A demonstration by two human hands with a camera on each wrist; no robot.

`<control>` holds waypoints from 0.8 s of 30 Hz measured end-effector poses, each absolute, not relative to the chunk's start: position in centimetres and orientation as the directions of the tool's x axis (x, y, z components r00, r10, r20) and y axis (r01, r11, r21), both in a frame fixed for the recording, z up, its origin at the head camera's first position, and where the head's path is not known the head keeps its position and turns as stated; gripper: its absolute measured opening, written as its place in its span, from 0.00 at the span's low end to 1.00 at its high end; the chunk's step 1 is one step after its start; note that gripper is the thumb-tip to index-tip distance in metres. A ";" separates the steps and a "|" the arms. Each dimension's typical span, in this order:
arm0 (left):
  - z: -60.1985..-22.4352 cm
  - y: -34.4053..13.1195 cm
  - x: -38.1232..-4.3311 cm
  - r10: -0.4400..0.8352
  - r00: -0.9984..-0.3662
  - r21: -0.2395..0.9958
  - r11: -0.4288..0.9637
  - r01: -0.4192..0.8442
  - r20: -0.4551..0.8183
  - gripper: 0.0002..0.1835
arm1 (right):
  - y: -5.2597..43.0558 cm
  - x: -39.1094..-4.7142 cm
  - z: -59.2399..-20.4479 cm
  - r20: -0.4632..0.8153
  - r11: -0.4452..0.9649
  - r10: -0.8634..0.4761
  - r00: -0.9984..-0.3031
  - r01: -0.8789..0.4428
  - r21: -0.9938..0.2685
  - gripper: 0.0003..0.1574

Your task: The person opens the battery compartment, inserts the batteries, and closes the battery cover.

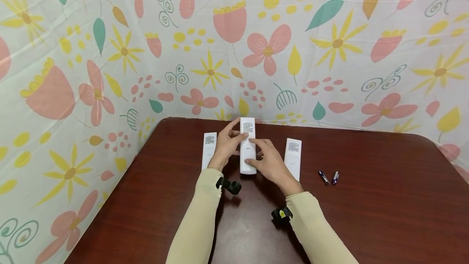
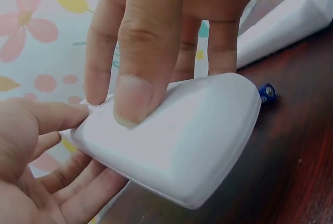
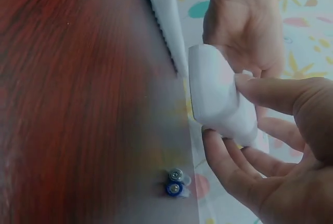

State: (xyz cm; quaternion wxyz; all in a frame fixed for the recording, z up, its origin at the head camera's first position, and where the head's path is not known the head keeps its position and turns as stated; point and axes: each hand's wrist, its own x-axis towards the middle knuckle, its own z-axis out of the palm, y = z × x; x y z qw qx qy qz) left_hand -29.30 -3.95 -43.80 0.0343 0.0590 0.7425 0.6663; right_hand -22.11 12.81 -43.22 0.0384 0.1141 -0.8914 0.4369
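A white remote control [image 1: 248, 150] is held above the table, its labelled back facing up and its rounded end towards me. My left hand [image 1: 228, 144] grips its far part, thumb on the back and fingers along the side and underneath. Nearer the rounded end, my right hand [image 1: 271, 162] holds it too; in the left wrist view the right thumb [image 2: 134, 101] presses on the back. In the right wrist view, fingers of the right hand [image 3: 276, 177] curl beneath the remote. Whether its battery cover is fully closed I cannot tell.
Two more white remotes lie label up, a left one [image 1: 209, 148] and a right one [image 1: 293, 158], partly hidden by the arms. Right of them lie two small batteries, one slanted battery [image 1: 324, 177] and another battery [image 1: 335, 177]. A flowered cloth [image 1: 234, 52] hangs behind the brown table [image 1: 384, 207].
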 end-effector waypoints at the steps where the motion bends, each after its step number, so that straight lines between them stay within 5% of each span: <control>1: -43.7 -3.9 -29.3 0.135 -0.990 0.994 0.098 0.044 0.031 0.35 | 13.0 -22.0 -43.2 0.172 0.578 -0.175 -0.970 -0.242 -0.779 0.44; 15: -42.5 -3.9 -28.9 0.212 -0.975 0.997 -0.057 0.058 0.069 0.38 | 15.6 -22.2 -42.5 0.162 0.482 -0.274 -0.948 -0.281 -0.830 0.46; 24: -42.0 -3.8 -28.7 0.189 -0.977 0.994 -0.063 0.086 0.097 0.37 | 15.9 -22.1 -42.3 0.214 0.430 -0.277 -0.937 -0.320 -0.844 0.37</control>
